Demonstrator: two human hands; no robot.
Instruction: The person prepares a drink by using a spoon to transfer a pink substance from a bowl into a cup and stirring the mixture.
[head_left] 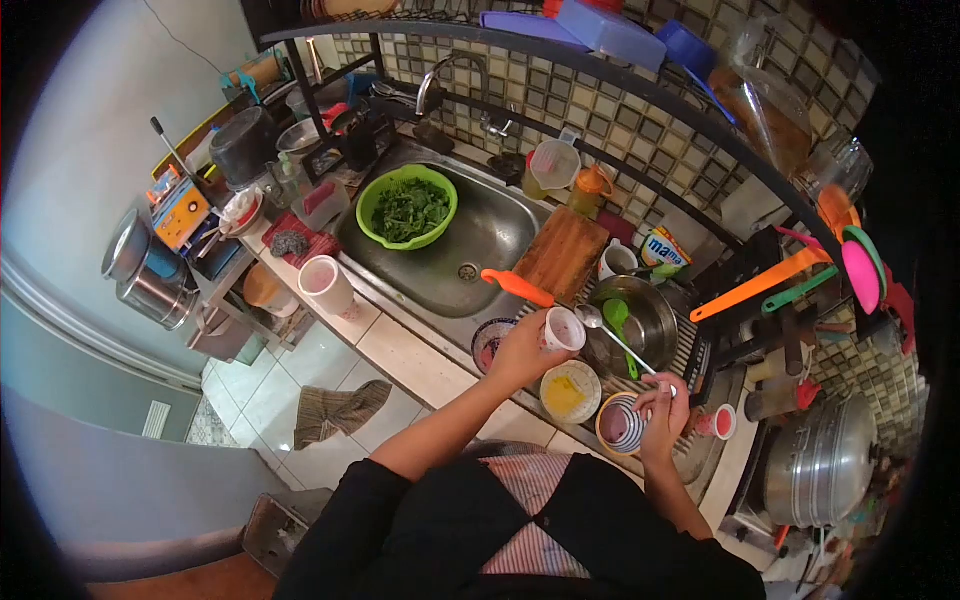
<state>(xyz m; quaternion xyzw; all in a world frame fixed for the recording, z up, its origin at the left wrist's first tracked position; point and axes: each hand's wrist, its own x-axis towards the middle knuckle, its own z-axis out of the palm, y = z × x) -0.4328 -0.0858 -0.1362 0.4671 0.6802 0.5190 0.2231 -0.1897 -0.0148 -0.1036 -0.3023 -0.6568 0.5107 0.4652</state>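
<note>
My left hand (pixel 523 350) grips a small white cup (pixel 563 329) tilted over the counter beside the sink. My right hand (pixel 661 403) holds the handle of a metal spoon (pixel 612 332) whose bowl points toward the cup. Under my hands stand a yellow-filled bowl (pixel 570 392), a striped bowl (pixel 621 423) and a patterned bowl (pixel 490 341). Just beyond sits a steel pot (pixel 645 318) with a green utensil inside.
A green colander of leafy greens (pixel 407 207) sits in the steel sink (pixel 470 245). A wooden cutting board (pixel 563 252) with an orange-handled knife (pixel 516 287) lies at its right. A white tumbler (pixel 325 285) stands on the left counter. A steel steamer (pixel 820 465) is at far right.
</note>
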